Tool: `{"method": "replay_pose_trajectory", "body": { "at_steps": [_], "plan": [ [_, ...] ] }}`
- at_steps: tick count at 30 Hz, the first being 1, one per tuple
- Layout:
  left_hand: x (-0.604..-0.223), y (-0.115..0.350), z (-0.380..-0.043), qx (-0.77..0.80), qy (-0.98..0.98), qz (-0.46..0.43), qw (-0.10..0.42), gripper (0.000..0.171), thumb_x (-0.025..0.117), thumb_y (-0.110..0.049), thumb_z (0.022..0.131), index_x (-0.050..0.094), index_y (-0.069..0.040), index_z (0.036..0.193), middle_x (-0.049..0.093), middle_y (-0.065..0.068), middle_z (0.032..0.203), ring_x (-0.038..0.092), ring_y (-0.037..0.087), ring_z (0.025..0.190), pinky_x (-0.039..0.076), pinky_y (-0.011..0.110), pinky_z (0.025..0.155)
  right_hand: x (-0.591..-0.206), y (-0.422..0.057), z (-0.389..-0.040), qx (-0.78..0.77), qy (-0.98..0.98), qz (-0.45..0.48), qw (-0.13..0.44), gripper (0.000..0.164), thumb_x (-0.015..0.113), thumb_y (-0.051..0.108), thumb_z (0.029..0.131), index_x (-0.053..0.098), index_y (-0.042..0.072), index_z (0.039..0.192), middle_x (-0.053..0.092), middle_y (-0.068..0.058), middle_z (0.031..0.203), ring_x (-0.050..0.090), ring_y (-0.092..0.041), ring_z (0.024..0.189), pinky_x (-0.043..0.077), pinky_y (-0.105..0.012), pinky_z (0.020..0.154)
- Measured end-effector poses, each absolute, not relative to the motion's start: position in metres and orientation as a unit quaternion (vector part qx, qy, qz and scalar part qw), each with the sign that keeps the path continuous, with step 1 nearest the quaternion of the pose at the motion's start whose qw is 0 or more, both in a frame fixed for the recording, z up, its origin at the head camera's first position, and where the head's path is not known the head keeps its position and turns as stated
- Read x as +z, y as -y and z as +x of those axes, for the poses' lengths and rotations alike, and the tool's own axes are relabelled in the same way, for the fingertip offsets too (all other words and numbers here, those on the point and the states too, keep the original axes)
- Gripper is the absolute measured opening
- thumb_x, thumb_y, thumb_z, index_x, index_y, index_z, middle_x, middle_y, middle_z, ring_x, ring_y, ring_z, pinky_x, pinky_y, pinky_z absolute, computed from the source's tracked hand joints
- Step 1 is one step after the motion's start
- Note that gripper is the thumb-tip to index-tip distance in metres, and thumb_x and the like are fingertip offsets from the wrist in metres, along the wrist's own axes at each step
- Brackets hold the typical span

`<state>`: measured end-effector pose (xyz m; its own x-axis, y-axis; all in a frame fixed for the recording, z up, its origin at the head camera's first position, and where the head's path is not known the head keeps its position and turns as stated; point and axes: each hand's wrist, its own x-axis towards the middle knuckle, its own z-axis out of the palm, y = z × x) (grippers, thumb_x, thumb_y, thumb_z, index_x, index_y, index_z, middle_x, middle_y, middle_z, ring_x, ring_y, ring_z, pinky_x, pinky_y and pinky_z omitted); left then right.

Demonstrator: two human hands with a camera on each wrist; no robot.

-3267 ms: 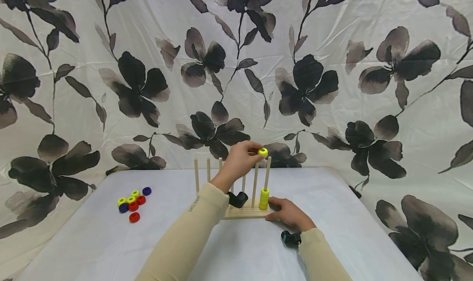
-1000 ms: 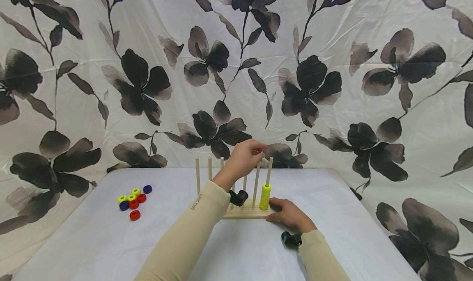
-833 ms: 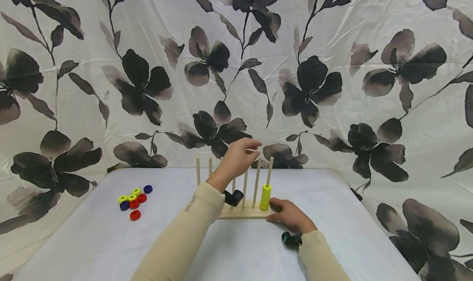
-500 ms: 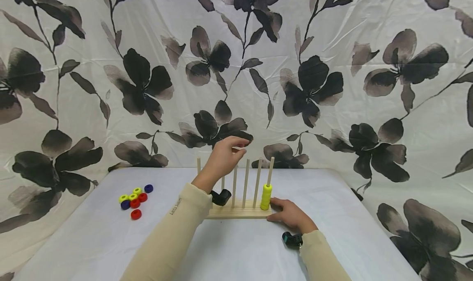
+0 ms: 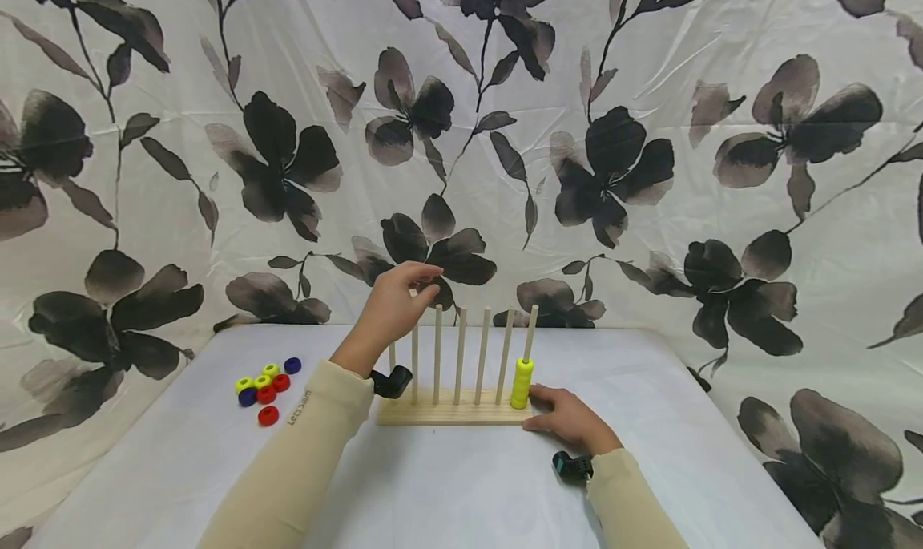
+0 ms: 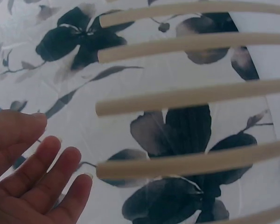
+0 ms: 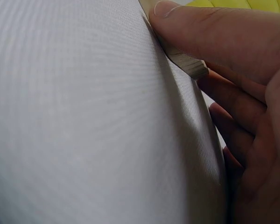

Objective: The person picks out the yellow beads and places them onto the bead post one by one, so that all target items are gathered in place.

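A wooden peg stand (image 5: 454,414) with a row of upright pegs sits mid-table. Stacked yellow beads (image 5: 521,384) fill the lower part of its rightmost peg. My left hand (image 5: 395,302) is raised over the stand's left end, fingers loosely bent and holding nothing. In the left wrist view, that hand (image 6: 42,177) is apart from the peg tips (image 6: 102,108). My right hand (image 5: 566,416) holds the right end of the base. The right wrist view shows the thumb (image 7: 200,28) on the front of the base end (image 7: 189,63), with fingers behind.
Loose yellow, red and dark blue beads lie in a group at the table's left, including a red bead (image 5: 268,415) nearest me and a blue bead (image 5: 292,365) farthest back. A floral cloth (image 5: 461,132) hangs behind the white table (image 5: 461,485).
A yellow bead held over the rightmost peg left my left hand, and the stack there grew taller. The left hand then moved leftward above the pegs. My right hand stayed at the base.
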<state>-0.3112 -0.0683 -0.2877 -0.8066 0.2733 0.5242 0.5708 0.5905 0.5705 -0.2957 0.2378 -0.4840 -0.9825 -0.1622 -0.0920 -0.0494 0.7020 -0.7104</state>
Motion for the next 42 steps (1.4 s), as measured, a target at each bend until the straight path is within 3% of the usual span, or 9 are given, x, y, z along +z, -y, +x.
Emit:
{"method": "replay_pose_trajectory", "body": {
  "at_steps": [13, 31, 42],
  "plan": [
    [-0.297, 0.105, -0.312, -0.372, 0.880, -0.205, 0.212, 0.031, 0.058, -0.017, 0.097, 0.063, -0.008, 0.127, 0.061, 0.013, 0.129, 0.058, 0.032, 0.119, 0.049, 0.048, 0.100, -0.485, -0.237, -0.296, -0.377, -0.922, -0.058, 0.074, 0.076, 0.081, 0.037, 0.075, 0.051, 0.017, 0.142, 0.044, -0.009, 0.151, 0.034, -0.036, 0.142, 0.028, -0.059, 0.114],
    [-0.320, 0.147, -0.319, -0.350, 0.903, -0.152, 0.198, 0.034, 0.054, -0.020, 0.098, 0.060, -0.008, 0.130, 0.059, 0.017, 0.129, 0.056, 0.040, 0.119, 0.049, 0.054, 0.097, -0.485, -0.237, -0.295, -0.376, -0.922, -0.058, 0.068, 0.074, 0.081, 0.036, 0.076, 0.052, 0.017, 0.141, 0.045, -0.010, 0.150, 0.035, -0.037, 0.142, 0.028, -0.059, 0.114],
    [-0.335, 0.174, -0.323, -0.327, 0.913, -0.137, 0.204, 0.034, 0.054, -0.018, 0.098, 0.061, -0.004, 0.128, 0.061, 0.019, 0.127, 0.057, 0.039, 0.116, 0.049, 0.055, 0.096, -0.485, -0.237, -0.295, -0.384, -0.919, -0.053, 0.073, 0.074, 0.081, 0.036, 0.076, 0.051, 0.019, 0.142, 0.043, -0.008, 0.151, 0.033, -0.036, 0.143, 0.027, -0.060, 0.114]
  ]
}}
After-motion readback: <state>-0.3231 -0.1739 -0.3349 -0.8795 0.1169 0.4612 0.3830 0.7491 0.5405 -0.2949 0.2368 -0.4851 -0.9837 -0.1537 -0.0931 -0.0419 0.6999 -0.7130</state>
